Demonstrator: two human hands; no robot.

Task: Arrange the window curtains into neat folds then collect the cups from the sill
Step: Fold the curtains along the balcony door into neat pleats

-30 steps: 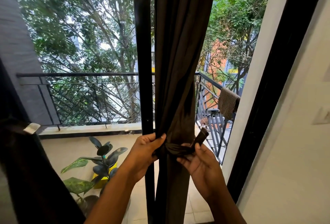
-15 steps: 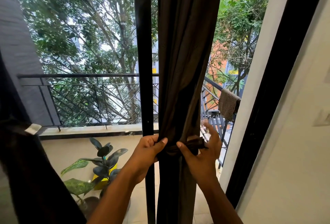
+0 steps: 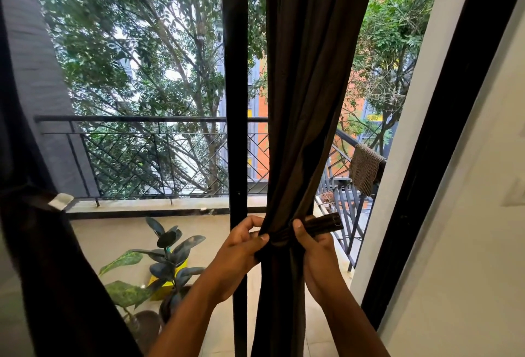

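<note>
A dark brown curtain [image 3: 309, 100] hangs gathered in the middle of the glass door, cinched by a matching tie-back strap [image 3: 324, 224]. My left hand [image 3: 241, 248] pinches the curtain's left edge at the cinch. My right hand [image 3: 315, 248] grips the strap on the right side, with the strap's loose end sticking out to the right. A second dark curtain [image 3: 56, 271] with a white tag [image 3: 60, 201] fills the lower left. No cups are in view.
A black door frame post [image 3: 235, 100] stands just left of the curtain. Outside lie a balcony with a metal railing [image 3: 142, 155], potted plants [image 3: 167, 265] and a cloth [image 3: 365, 167] draped over the rail. A white wall [image 3: 468, 243] is on the right.
The right hand has closed its fingers over the strap and drawn it snug around the curtain; its loose end now points right. The left hand stayed at the curtain's left edge.
</note>
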